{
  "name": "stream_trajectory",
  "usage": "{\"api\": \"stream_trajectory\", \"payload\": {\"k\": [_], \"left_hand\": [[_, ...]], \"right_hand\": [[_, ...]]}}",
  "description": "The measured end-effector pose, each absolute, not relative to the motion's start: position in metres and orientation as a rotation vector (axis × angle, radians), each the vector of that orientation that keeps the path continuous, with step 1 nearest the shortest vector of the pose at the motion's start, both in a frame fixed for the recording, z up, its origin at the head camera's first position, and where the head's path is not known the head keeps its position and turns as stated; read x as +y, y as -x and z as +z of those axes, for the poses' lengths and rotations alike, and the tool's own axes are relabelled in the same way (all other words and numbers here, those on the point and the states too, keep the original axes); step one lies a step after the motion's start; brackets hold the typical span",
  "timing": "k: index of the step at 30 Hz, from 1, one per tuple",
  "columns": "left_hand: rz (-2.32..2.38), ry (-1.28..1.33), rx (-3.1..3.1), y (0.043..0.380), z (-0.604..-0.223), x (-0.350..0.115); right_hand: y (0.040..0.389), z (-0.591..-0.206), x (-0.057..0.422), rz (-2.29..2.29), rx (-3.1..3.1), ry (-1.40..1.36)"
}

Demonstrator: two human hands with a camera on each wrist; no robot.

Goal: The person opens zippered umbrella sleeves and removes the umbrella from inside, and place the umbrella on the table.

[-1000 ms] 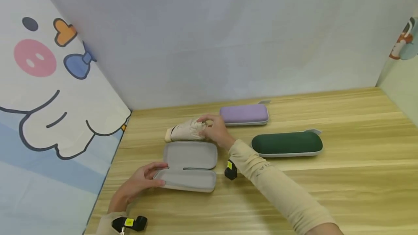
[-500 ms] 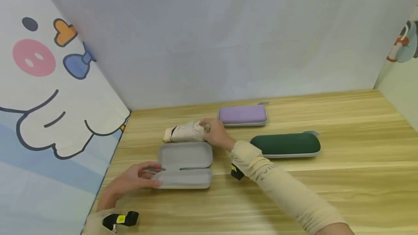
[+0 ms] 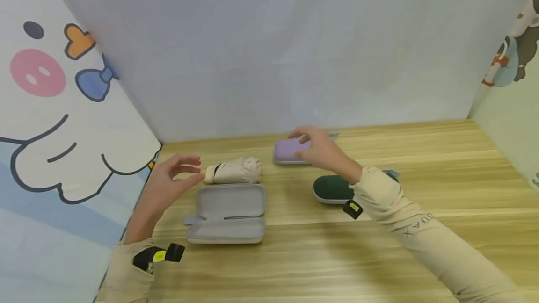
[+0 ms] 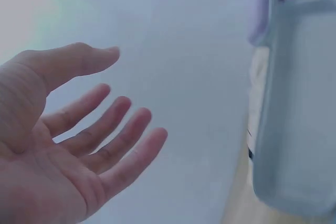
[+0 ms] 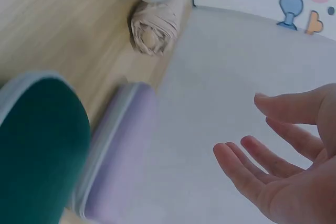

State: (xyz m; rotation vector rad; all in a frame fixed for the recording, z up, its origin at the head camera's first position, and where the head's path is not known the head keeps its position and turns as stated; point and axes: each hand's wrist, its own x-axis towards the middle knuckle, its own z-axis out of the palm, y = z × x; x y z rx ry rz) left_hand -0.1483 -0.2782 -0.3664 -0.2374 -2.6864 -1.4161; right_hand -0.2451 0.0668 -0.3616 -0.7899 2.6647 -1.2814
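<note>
My left hand (image 3: 166, 185) is raised at the left end of a beige folded umbrella (image 3: 237, 171), fingers relaxed and apart, holding nothing. The umbrella lies on the table behind a grey hard case (image 3: 230, 201), which is spread open with its lining up. My right hand (image 3: 323, 152) hovers with bent, spread fingers over a purple hard case (image 3: 288, 150), hiding its right part in the head view. The right wrist view shows nothing in its grasp. A dark green hard case (image 5: 39, 150) lies closed nearer me, partly covered by the right forearm in the head view.
The wooden table (image 3: 294, 261) meets a pale cloth backdrop (image 3: 294, 60) at the back. On the left stands a panel (image 3: 46, 148) with a cartoon bird. Black wrist cameras are strapped over both sleeves.
My right hand has let go of the umbrella's right end and moved right, over the purple case. My left hand has left the grey case, rising up and away; the umbrella lies straighter.
</note>
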Motion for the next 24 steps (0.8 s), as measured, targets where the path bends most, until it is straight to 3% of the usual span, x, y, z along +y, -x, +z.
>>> {"api": "stream_trajectory", "payload": {"k": [9, 24], "left_hand": [[-1.522, 0.319, -2.586, 0.173, -0.351, -0.241], [-1.636, 0.379, -2.542, 0.219, -0.358, -0.21]], "right_hand": [[0.238, -0.337, 0.114, -1.338, 2.729, 0.848], [0.251, -0.331, 0.157, -1.373, 2.779, 0.69]]}}
